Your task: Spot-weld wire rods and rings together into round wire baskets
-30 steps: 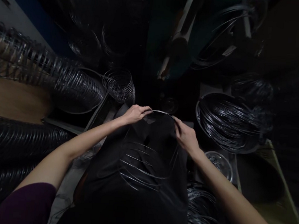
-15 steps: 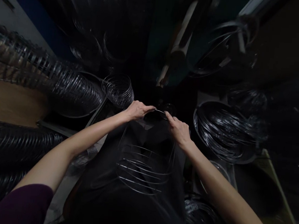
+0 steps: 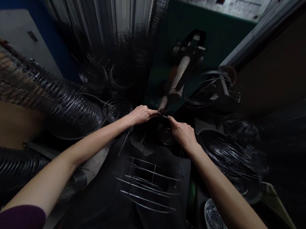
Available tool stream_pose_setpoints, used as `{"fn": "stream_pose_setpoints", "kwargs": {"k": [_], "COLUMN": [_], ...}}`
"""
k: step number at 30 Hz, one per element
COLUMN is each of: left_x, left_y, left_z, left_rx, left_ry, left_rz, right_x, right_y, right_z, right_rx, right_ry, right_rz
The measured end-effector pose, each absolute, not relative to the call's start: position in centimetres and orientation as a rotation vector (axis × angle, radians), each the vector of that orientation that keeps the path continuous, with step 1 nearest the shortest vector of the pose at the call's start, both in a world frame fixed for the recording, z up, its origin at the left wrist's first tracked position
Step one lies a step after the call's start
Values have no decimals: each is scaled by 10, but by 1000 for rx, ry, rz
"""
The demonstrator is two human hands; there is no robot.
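Observation:
Between my two hands runs a thin curved metal wire, part of a wire basket frame [image 3: 152, 192] that hangs toward my lap. My left hand [image 3: 143, 114] pinches the wire from the left, index finger stretched along it. From the right, my right hand [image 3: 182, 131] grips the same wire, its fingertips a short gap away from the left ones. Several curved bars of the frame show over my dark apron [image 3: 103, 202]. Just past my hands stands a machine with a pale rod-like arm [image 3: 180, 72]; whether the wire touches it I cannot tell.
At left lie long stacks of wire rings [image 3: 71, 104] and a loose ring coil [image 3: 116, 108]. To the right is a basin of cut wires [image 3: 226, 152], with a bowl of small metal pieces [image 3: 217, 222] nearer me. A green machine body [image 3: 215, 31] stands ahead.
The view has tilted up, so the machine and its green body show more. Both hands keep hold of the wire; the visible stretch between them looks shorter.

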State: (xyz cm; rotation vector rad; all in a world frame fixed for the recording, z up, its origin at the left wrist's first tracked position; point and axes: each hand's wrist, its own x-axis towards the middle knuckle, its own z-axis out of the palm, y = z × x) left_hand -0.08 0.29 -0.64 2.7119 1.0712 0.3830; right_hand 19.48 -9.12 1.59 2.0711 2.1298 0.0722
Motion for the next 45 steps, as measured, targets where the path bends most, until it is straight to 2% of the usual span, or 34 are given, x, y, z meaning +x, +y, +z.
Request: {"fn": "stream_pose_setpoints", "kwargs": {"k": [35, 45], "left_x": [2, 1], "left_y": [9, 12], "left_z": [-8, -5], "left_rx": [2796, 2794], "left_ry": [1196, 1148], "left_rz": [299, 267], "right_x": [198, 212], "right_y": [-80, -79], "right_z": [12, 7], "right_rx": [2135, 2258], "right_ry": [2158, 2321], "right_rz": [-18, -383]}}
